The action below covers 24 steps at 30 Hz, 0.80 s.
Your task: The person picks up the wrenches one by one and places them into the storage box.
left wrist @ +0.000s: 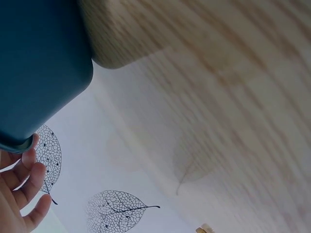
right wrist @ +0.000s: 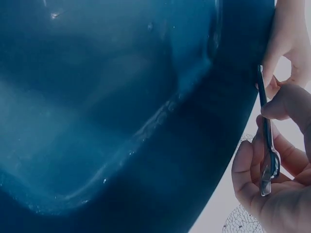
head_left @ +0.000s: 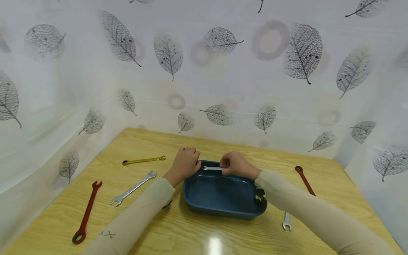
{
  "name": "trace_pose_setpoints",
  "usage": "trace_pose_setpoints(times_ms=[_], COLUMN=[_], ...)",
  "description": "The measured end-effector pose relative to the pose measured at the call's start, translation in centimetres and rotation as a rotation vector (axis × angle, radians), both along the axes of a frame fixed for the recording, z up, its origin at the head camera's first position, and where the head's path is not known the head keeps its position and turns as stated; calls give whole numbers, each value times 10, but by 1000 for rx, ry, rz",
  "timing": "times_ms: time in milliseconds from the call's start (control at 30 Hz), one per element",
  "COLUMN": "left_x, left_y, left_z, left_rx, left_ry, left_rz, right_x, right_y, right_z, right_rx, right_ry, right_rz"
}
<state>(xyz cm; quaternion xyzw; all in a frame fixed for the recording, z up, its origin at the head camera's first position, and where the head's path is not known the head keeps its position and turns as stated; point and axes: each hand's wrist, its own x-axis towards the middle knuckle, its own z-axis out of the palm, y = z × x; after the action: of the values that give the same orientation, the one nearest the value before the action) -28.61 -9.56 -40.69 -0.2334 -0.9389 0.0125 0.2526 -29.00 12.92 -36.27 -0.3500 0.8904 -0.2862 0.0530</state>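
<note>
A deep blue rectangular tray (head_left: 220, 193) with rounded corners stands on the wooden table. My left hand (head_left: 188, 160) grips its far left corner, and in the left wrist view the fingers of that hand (left wrist: 24, 187) curl at the rim. Above the far rim, my right hand (head_left: 237, 164) pinches a small silver wrench (head_left: 211, 168) between thumb and fingers. One end of the wrench points toward the left hand; in the right wrist view the wrench (right wrist: 266, 126) appears edge-on beside the tray wall (right wrist: 160, 160).
Left of the tray lie a red wrench (head_left: 87, 212), a silver wrench (head_left: 132, 189) and a yellow wrench (head_left: 144, 160). To the right are another red wrench (head_left: 306, 181) and a silver wrench (head_left: 287, 222), both partly covered by my sleeve. A black-and-yellow object (head_left: 260, 198) is at the tray's right end.
</note>
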Motion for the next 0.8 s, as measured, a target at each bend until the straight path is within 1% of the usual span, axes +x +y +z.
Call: trace_pose_setpoints(times_ms=[200,500,700,800], left_x=[0,-1,-1,-2], left_y=[1,1,1,0], left_z=[1,-1,-2,-2], left_rx=[8,6,6,2], left_ry=[12,2,4,8], left_rz=[1,2,1,3], right_x=[-1,0,2,4], right_y=[-5,-10,-13,-15], right_z=[-4,-8,-9,-8], right_rx=[15,26,71,87], right_ry=[-3,-7,-7,4], right_rz=[-1,9,-23,-25])
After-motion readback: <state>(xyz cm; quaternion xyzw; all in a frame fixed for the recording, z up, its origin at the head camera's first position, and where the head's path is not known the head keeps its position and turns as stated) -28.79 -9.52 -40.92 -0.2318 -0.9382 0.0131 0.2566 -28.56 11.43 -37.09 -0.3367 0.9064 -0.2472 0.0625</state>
